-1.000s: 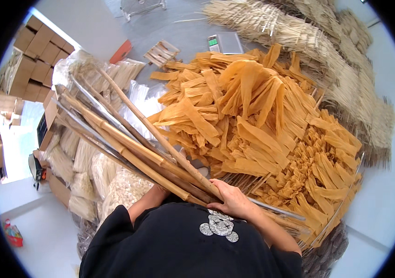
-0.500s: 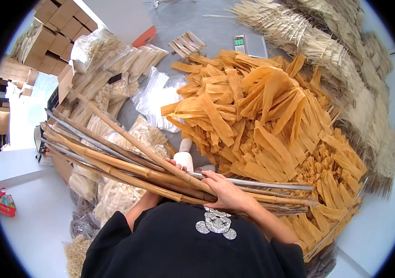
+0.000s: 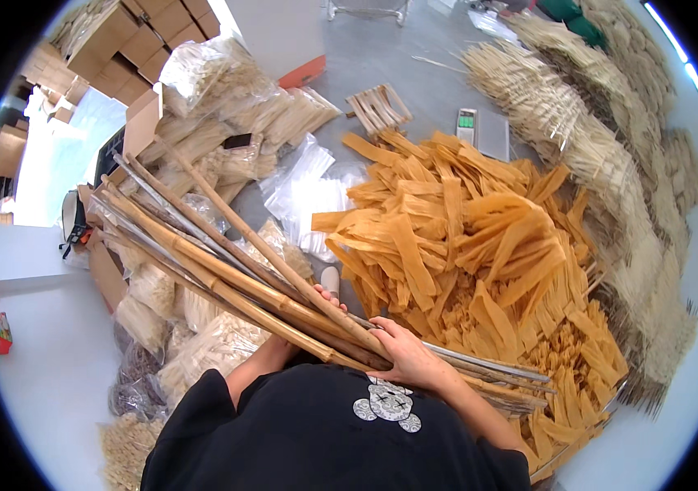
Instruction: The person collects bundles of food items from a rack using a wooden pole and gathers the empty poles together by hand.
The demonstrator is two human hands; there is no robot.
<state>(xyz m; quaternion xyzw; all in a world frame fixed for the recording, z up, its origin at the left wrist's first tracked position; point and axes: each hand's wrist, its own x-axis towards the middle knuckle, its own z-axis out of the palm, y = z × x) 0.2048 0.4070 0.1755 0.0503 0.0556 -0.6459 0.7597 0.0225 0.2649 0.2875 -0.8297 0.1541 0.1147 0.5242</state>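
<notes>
Across my front lies a bundle of long poles (image 3: 226,282), bamboo and wooden ones with a grey metal-looking one among them. They slant from the far left down to the right. My left hand (image 3: 328,298) is closed round the bundle from beneath; only its fingertips show past the poles, the rest being hidden. My right hand (image 3: 408,356) grips the bundle closer to its right end, thumb on the near side and fingers over the top. Just beyond the poles rises a big heap of orange-yellow flat strips (image 3: 431,245), and the right pole ends overlap it.
Clear bags of pale dried material (image 3: 218,352) crowd the left, with white plastic bags (image 3: 308,196) ahead. A phone (image 3: 237,141), a small slatted wooden stool (image 3: 379,109) and a scale (image 3: 494,133) lie farther off. Pale stalks (image 3: 594,164) are banked at right; cardboard boxes (image 3: 140,41) stack far left.
My view has turned, so the surroundings sit lower and mostly farther right. The bundle tilts more steeply, its right end lower. Both hands keep their hold.
</notes>
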